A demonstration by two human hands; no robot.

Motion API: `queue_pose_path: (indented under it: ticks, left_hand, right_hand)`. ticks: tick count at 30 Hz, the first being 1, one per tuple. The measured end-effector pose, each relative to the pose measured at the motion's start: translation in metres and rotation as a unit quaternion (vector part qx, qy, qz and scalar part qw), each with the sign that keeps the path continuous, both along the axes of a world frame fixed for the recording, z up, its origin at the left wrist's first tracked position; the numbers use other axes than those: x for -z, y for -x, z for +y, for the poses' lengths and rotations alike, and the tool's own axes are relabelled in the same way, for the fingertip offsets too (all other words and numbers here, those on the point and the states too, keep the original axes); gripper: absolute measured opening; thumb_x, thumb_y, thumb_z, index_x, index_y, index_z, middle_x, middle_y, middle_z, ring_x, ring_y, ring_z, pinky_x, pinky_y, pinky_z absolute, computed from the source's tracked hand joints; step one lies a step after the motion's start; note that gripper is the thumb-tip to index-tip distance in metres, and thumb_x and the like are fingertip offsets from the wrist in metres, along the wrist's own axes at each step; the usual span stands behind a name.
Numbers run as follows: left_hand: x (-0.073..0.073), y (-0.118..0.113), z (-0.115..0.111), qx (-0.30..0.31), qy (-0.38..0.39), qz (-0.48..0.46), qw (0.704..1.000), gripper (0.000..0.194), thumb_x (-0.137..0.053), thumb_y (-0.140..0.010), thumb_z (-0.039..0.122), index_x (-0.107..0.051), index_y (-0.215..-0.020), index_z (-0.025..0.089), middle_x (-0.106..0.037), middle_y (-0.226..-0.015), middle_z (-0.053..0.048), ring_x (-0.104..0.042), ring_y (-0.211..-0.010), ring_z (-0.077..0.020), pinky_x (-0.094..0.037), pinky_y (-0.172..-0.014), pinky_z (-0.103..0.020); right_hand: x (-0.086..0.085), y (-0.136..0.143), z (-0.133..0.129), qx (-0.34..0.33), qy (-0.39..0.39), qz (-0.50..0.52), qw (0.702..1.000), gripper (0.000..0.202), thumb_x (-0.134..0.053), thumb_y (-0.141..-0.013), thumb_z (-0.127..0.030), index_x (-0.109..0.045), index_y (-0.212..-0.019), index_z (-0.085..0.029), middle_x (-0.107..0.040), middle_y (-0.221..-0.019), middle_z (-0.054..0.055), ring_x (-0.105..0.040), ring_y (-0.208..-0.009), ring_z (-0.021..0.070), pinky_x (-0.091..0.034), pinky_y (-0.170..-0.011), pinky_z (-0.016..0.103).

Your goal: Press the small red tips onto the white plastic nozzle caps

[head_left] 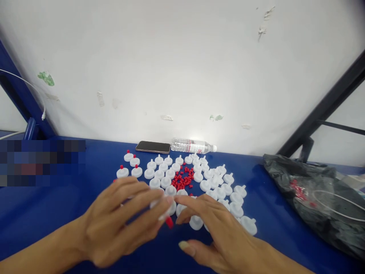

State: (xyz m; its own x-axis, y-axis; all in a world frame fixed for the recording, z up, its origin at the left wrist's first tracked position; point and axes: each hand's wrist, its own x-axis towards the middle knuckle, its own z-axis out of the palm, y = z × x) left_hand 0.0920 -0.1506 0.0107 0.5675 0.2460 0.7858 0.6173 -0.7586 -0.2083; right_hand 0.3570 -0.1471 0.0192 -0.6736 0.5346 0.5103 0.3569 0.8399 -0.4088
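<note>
Red-tipped white piece [169, 221] (partly hidden) is gripped in the left hand [119, 220], right hand [221, 230] loosely spread nearby.

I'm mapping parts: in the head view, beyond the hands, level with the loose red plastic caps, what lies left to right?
Red-tipped white plastic discs, bare-stemmed white discs, loose red caps, more bare-stemmed discs, crumpled black plastic bag.

No text legible; red marking [200, 151] on label [196, 146] of clear bottle [179, 145] too small to read.
</note>
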Motion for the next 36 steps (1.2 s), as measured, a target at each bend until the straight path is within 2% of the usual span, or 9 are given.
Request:
queue_pose_path:
  ticks: [2,5,8,11,14,20,27,31,36]
  left_hand:
    - [-0.013,0.007,0.018,-0.02,0.006,-0.027,0.999,0.042,-0.069,-0.091,0.012,-0.061,-0.131,0.02,-0.071,-0.111,-0.008,-0.063,-0.097,-0.0237,-0.053,-0.09,-0.042]
    - [-0.022,0.017,0.041,-0.072,0.088,-0.046,0.992,0.031,-0.061,-0.096,0.02,-0.059,-0.126,0.025,-0.071,-0.11,-0.006,-0.063,-0.1,-0.0261,-0.051,-0.089,-0.044]
    - [-0.017,0.025,0.054,-0.163,0.134,-0.005,0.978,0.02,-0.057,-0.097,0.035,-0.061,-0.112,0.022,-0.072,-0.101,-0.008,-0.064,-0.097,-0.0304,-0.048,-0.088,-0.047]
    - [-0.009,0.029,0.057,-0.248,0.223,0.032,0.942,0.029,-0.055,-0.095,0.046,-0.064,-0.103,0.02,-0.07,-0.092,-0.01,-0.063,-0.086,-0.0315,-0.048,-0.082,-0.047]
    - [-0.005,0.028,0.056,-0.284,0.303,0.028,0.909,0.033,-0.055,-0.092,0.051,-0.067,-0.102,0.022,-0.067,-0.089,-0.009,-0.063,-0.082,-0.0316,-0.048,-0.076,-0.044]
    - [-0.006,0.026,0.054,-0.294,0.374,0.049,0.878,0.029,-0.055,-0.089,0.047,-0.068,-0.1,0.024,-0.067,-0.083,-0.006,-0.066,-0.076,-0.0295,-0.048,-0.07,-0.04]
    - [-0.008,0.038,0.056,-0.32,0.37,0.067,0.869,0.03,-0.052,-0.086,0.044,-0.07,-0.1,0.025,-0.072,-0.087,-0.009,-0.07,-0.075,-0.0311,-0.048,-0.063,-0.038]
    - [-0.009,0.034,0.054,-0.282,0.383,0.024,0.879,0.031,-0.054,-0.088,0.053,-0.068,-0.096,0.027,-0.074,-0.085,-0.005,-0.069,-0.071,-0.0272,-0.047,-0.063,-0.035]
    - [-0.001,0.029,0.054,-0.239,0.364,0.019,0.9,0.023,-0.06,-0.085,0.047,-0.069,-0.089,0.027,-0.07,-0.073,-0.002,-0.067,-0.073,-0.0275,-0.046,-0.069,-0.035]
  right_hand:
    - [0.0,-0.002,0.001,0.015,0.009,0.002,1.0,0.05,-0.058,-0.106,-0.036,-0.037,-0.152,-0.029,-0.077,-0.106,-0.001,-0.072,-0.094,0.0155,-0.055,-0.094,0.029]
    - [0.002,-0.003,0.003,0.007,0.012,0.009,1.0,0.047,-0.057,-0.105,-0.025,-0.041,-0.149,-0.03,-0.076,-0.106,-0.001,-0.07,-0.092,0.016,-0.054,-0.094,0.031]
    - [0.004,-0.003,0.004,-0.011,0.011,-0.003,1.0,0.048,-0.055,-0.104,-0.021,-0.041,-0.149,-0.028,-0.076,-0.107,0.001,-0.07,-0.092,0.0171,-0.053,-0.096,0.034]
    - [0.004,-0.003,0.004,-0.022,-0.026,-0.026,0.999,0.043,-0.052,-0.107,-0.022,-0.04,-0.148,-0.024,-0.076,-0.104,0.003,-0.07,-0.09,0.0181,-0.052,-0.099,0.037]
    - [0.003,-0.002,0.004,-0.022,-0.069,-0.041,0.997,0.037,-0.049,-0.108,-0.023,-0.042,-0.144,-0.021,-0.076,-0.1,0.004,-0.071,-0.086,0.0186,-0.052,-0.097,0.038]
    - [0.003,-0.002,0.007,-0.008,-0.121,-0.036,0.992,0.031,-0.047,-0.108,-0.02,-0.047,-0.139,-0.018,-0.078,-0.098,0.004,-0.071,-0.081,0.0179,-0.052,-0.095,0.038]
    - [-0.004,-0.015,0.028,0.108,-0.118,-0.045,0.986,0.027,-0.048,-0.105,-0.012,-0.06,-0.128,-0.021,-0.076,-0.102,0.007,-0.069,-0.089,0.023,-0.051,-0.088,0.043]
    - [0.002,-0.028,0.05,0.152,-0.104,-0.116,0.976,0.039,-0.04,-0.103,-0.003,-0.066,-0.126,-0.021,-0.075,-0.112,0.011,-0.068,-0.105,0.0288,-0.053,-0.089,0.048]
    - [0.01,-0.035,0.062,0.151,-0.065,-0.145,0.976,0.028,-0.052,-0.103,-0.009,-0.073,-0.118,-0.02,-0.076,-0.111,0.011,-0.067,-0.105,0.0299,-0.054,-0.091,0.052]
